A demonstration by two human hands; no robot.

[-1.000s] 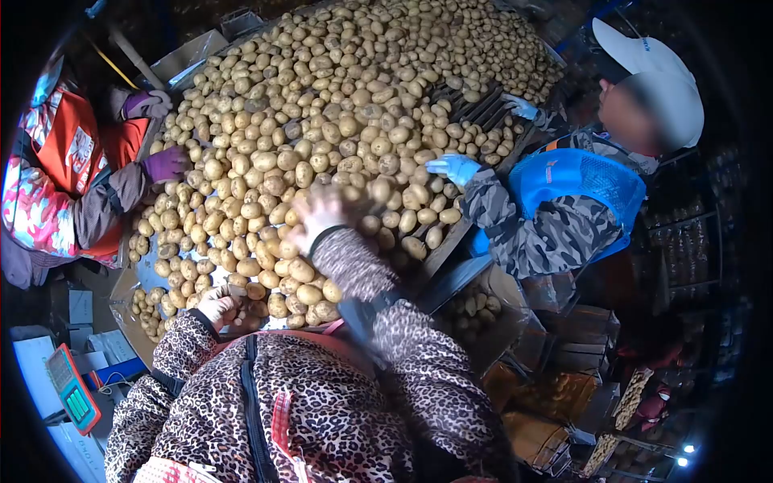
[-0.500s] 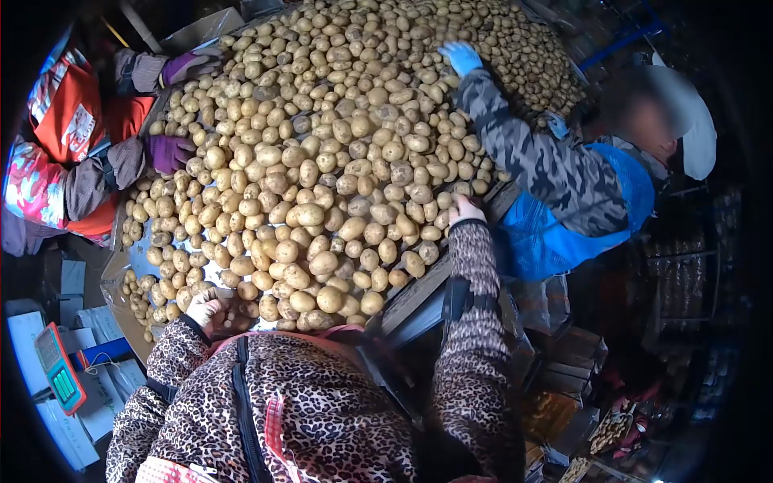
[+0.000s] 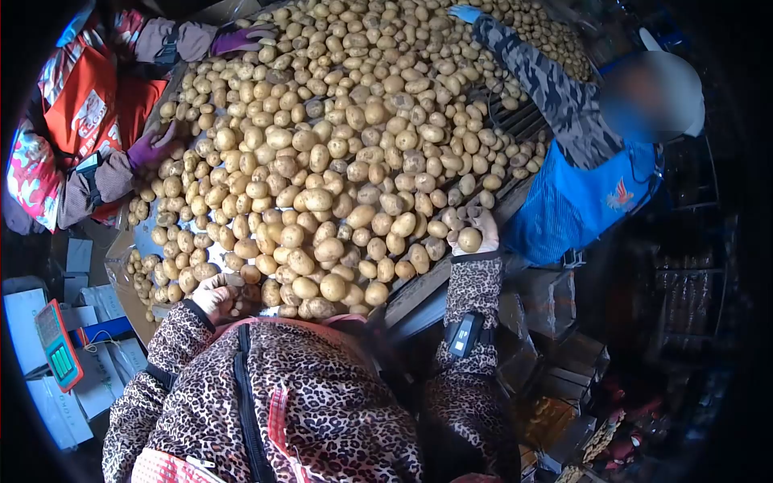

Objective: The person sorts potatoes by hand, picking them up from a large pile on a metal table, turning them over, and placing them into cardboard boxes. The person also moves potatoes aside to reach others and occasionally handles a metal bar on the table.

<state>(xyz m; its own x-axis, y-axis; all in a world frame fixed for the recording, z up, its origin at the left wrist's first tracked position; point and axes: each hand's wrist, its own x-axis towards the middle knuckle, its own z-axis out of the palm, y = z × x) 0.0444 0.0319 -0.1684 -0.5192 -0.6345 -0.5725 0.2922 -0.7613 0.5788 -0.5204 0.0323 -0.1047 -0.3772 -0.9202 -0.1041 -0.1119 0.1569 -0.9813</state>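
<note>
A large heap of potatoes (image 3: 314,200) covers the sorting table in front of me. At its right edge my right hand (image 3: 485,229) is turned palm up, its fingers curled round a potato (image 3: 469,238). Low on the left, at the near edge, my left hand (image 3: 212,295) has its fingers bent over small potatoes (image 3: 244,299), partly hidden by the hand. Both my sleeves are leopard-print.
On the left a person in a red apron (image 3: 80,113) has purple gloves (image 3: 153,147) over the heap. Across on the right stands a person in a blue apron (image 3: 580,201), a blue-gloved hand (image 3: 465,13) on the far potatoes. A scale (image 3: 59,344) and boxes (image 3: 101,394) are at lower left.
My right hand has turned palm up and now shows a potato. The left hand has shifted slightly right. The blue-gloved arm reaches farther away; dark slats show beneath it.
</note>
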